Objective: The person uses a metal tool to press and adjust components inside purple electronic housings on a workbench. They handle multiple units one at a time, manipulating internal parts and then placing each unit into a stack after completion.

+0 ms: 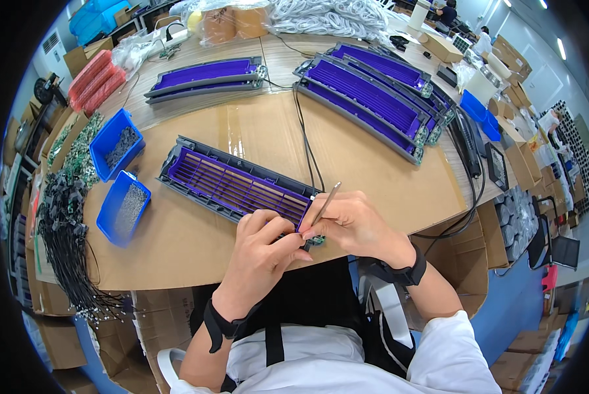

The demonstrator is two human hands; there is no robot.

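A long dark grey frame with a purple slatted insert (232, 180) lies aslant on the cardboard in front of me. At its near right end, a bit of green circuit board (317, 240) shows beside my fingers. My left hand (263, 246) is closed there, its fingertips pinched together over the corner; what they hold is hidden. My right hand (353, 223) grips a slim silver tool shaped like tweezers (327, 202), its upper end pointing up and its lower end hidden among the fingers. The two hands' fingertips nearly meet at the corner.
Two blue bins (125, 209) of small parts stand left, beside black cables (61, 230) and green circuit boards (78, 154). More purple-and-grey frames lie at the back left (206, 75) and back right (366, 98). A black cable (305, 141) crosses the cardboard (373, 171).
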